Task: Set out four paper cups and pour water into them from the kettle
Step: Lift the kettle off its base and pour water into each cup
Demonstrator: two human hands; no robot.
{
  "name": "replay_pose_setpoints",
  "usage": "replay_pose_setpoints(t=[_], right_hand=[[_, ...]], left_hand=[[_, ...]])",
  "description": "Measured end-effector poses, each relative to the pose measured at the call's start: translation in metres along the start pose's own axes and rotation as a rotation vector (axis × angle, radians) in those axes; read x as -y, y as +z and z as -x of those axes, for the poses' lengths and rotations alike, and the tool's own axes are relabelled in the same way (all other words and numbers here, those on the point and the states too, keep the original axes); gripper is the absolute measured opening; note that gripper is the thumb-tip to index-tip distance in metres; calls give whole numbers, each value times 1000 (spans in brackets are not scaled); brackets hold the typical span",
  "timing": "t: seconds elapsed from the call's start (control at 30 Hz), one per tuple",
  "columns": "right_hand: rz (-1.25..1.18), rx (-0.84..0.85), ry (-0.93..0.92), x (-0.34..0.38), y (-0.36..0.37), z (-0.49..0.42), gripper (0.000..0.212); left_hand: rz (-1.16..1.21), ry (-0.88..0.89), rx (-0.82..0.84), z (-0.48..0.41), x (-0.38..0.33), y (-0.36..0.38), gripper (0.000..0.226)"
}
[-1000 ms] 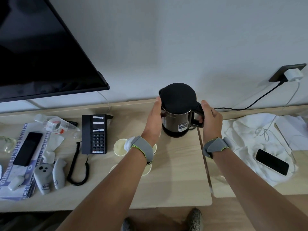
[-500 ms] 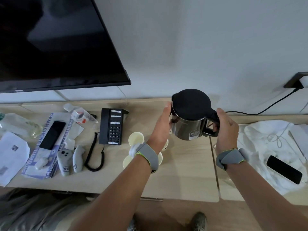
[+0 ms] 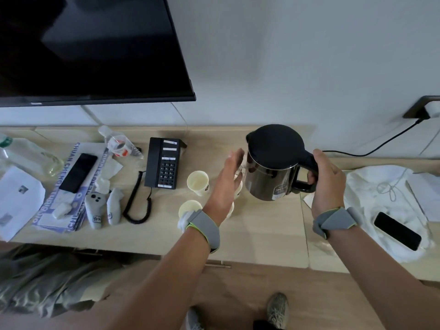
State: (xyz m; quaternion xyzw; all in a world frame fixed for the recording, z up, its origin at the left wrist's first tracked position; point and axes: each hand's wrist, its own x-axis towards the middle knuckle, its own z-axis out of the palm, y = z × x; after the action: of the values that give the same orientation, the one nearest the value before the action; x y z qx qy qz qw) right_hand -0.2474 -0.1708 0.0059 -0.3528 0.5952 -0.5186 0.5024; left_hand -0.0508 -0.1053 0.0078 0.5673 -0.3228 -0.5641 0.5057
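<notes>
A black and steel kettle hangs just above the wooden desk, held by its handle in my right hand. My left hand is open with flat fingers, a small gap left of the kettle's spout. One paper cup stands left of that hand, another cup sits nearer me by my wrist. More cups lie under my left hand, mostly hidden.
A black desk phone with coiled cord stands left of the cups. Further left are controllers, a plastic bottle, papers and a dark phone. A white cloth with a smartphone lies right. A wall-mounted TV hangs above.
The kettle has come up off the desk in my right hand and shifted toward the cups. My left hand has let go of the kettle's side and opened.
</notes>
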Motion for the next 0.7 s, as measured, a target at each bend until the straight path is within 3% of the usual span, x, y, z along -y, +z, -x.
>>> replay_pose_setpoints(t=[0.23, 0.3, 0.4, 0.7], right_hand=[[41, 10, -15, -9, -14, 23, 45], [78, 9, -12, -16, -20, 27, 49], [93, 13, -7, -24, -27, 35, 49], [149, 35, 12, -39, -41, 45, 48]], left_hand=[[100, 62, -133, 51, 25, -51, 80], [96, 61, -184, 70, 40, -60, 71], [39, -32, -251, 92, 72, -65, 54], [151, -299, -346, 82, 143, -64, 44]])
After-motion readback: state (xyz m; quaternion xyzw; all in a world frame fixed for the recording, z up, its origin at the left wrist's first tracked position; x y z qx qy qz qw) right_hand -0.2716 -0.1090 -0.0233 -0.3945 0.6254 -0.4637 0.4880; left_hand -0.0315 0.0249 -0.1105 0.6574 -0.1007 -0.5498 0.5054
